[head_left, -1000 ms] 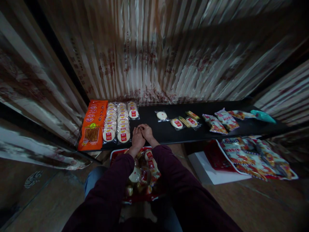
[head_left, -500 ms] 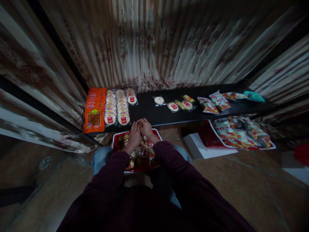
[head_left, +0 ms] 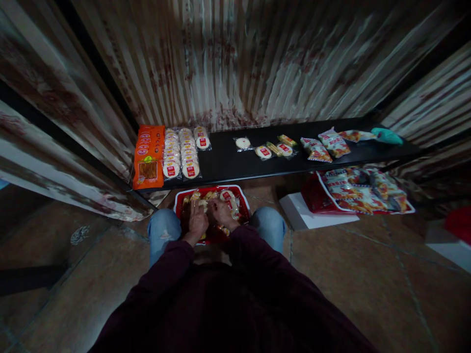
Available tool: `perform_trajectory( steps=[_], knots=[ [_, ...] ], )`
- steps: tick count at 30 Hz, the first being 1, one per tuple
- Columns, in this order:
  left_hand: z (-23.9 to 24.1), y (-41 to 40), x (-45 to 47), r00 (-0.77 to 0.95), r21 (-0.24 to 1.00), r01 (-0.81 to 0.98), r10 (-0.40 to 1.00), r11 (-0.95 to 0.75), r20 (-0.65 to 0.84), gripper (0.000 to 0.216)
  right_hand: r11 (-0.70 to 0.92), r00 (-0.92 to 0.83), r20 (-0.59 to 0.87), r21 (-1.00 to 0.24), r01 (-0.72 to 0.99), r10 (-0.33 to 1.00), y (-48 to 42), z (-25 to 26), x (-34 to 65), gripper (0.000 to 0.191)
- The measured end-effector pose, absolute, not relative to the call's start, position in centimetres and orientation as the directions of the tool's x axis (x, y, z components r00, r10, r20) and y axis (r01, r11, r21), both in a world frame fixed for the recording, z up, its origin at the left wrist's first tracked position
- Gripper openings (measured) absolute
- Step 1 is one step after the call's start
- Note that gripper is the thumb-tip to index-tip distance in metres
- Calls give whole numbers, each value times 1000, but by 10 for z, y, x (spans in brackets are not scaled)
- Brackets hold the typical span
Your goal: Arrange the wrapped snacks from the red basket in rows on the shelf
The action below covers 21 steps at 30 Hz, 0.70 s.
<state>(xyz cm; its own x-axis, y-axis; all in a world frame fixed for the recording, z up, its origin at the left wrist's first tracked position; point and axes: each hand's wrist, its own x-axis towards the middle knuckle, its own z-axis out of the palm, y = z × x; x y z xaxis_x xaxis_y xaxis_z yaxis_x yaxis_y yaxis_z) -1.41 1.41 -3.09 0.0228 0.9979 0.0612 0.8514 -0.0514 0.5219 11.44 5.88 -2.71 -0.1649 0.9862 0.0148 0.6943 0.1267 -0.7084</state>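
Between my knees stands a red basket with a white rim [head_left: 243, 192], filled with small wrapped snacks. My left hand [head_left: 198, 218] is over its left half, fingers stretched out toward the far rim and touching the packets. Beside it, my right hand [head_left: 222, 212] reaches in with its fingers curled; whatever it may hold is hidden. Round white rice crackers [head_left: 228, 197] in clear wrappers lie by the right hand. Beyond the basket, wrapped round crackers [head_left: 190, 159] stand in overlapping rows on a black shelf [head_left: 228, 164], next to an orange snack packet [head_left: 148, 157].
A single white cracker [head_left: 242, 143], a few yellow-wrapped snacks [head_left: 272, 148] and printed bags [head_left: 315, 149] lie along the shelf, with a teal packet [head_left: 387, 136] at its right end. Another red basket [head_left: 312, 196] of bags leans on a white box [head_left: 300, 211]. Striped curtains [head_left: 235, 63] hang behind.
Both hands have come down from near the shelf's front edge into the basket and moved apart. The left fingers are now stretched out. The snacks on the shelf look unchanged.
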Motion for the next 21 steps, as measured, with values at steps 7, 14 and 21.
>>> perform_trajectory(
  steps=[7, 14, 21],
  knots=[
    [-66, -17, -22, -126, 598, 800, 989, 55, 78, 57, 219, -188, 116, -608, 763, 975, 26, -44, 130, 37],
    [-75, -21, -24, -149, 645, 762, 985, 56, 91, 42, 334, -265, 204, -614, 715, 942, 11, -59, 137, 42],
    [-72, -20, -27, -167, 723, 691, 974, 5, 152, 37, 257, -183, 183, -758, 600, 966, 14, -71, 137, 38]
  ],
)
